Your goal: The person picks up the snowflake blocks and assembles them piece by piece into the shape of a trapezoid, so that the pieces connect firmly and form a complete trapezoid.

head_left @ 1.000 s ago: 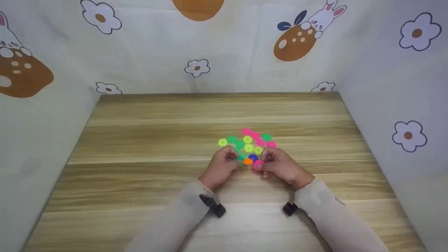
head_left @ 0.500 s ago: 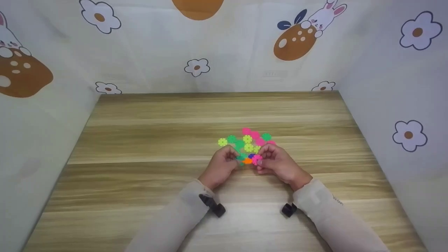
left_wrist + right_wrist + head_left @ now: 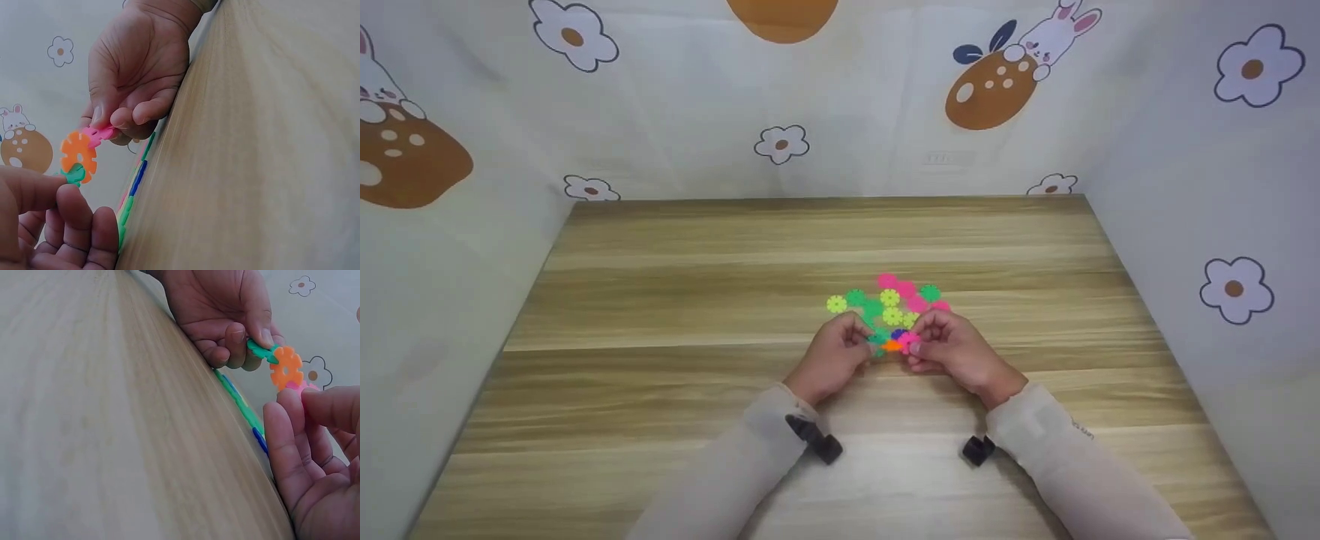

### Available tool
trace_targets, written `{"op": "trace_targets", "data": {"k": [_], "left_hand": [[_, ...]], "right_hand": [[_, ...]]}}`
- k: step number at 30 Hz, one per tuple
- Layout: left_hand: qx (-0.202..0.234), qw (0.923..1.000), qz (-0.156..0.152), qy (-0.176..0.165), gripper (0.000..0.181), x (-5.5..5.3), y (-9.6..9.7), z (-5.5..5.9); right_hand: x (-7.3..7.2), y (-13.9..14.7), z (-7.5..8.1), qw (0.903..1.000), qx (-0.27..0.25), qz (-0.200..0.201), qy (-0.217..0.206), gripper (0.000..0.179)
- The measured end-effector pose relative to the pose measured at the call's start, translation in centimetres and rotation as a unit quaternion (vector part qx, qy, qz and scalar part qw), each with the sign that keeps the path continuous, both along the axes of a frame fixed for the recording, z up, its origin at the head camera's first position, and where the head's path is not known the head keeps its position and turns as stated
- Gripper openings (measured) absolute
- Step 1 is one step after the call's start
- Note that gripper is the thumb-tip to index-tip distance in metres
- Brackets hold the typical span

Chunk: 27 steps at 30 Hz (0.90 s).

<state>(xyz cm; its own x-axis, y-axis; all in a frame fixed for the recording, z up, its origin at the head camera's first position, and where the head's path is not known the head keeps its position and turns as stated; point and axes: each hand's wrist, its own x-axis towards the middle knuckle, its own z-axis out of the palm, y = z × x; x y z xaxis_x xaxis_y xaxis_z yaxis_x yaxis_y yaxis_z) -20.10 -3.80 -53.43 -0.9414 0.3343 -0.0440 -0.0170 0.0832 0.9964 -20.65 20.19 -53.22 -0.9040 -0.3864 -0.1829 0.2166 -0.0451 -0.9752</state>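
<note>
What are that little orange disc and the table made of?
The orange disc seems to be smooth plastic: even, bright colour and crisp notches. The table shows streaky wood grain with a soft sheen near the front; real wood or printed laminate, I can't tell.

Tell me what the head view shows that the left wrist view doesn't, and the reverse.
Only the head view: the black wrist cameras and the flat faces of the yellow pieces. Only the left wrist view: the palm of the right hand and the hole in the orange piece. Both: the left hand pinching the green piece, the right hand pinching the pink piece.
</note>
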Motion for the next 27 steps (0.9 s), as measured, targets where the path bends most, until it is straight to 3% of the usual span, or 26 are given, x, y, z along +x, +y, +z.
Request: {"op": "trace_targets", "data": {"k": [9,18,27], "left_hand": [[0.009,0.9999,-0.002,-0.009,0.011,-0.01,0.07,0.28],[0.047,0.9970,0.045,-0.043,0.015,-0.19,0.03,0.15],[0.076,0.9928,0.061,-0.069,0.015,-0.31,0.02,0.11]], "right_hand": [[-0.09,-0.10,-0.18,0.9999,0.015,-0.005,-0.002,0.019],[0.06,-0.31,-0.08,0.9981,0.056,0.013,0.018,0.044],[0.20,-0.91,0.08,0.9931,0.113,0.001,0.032,0.043]]}}
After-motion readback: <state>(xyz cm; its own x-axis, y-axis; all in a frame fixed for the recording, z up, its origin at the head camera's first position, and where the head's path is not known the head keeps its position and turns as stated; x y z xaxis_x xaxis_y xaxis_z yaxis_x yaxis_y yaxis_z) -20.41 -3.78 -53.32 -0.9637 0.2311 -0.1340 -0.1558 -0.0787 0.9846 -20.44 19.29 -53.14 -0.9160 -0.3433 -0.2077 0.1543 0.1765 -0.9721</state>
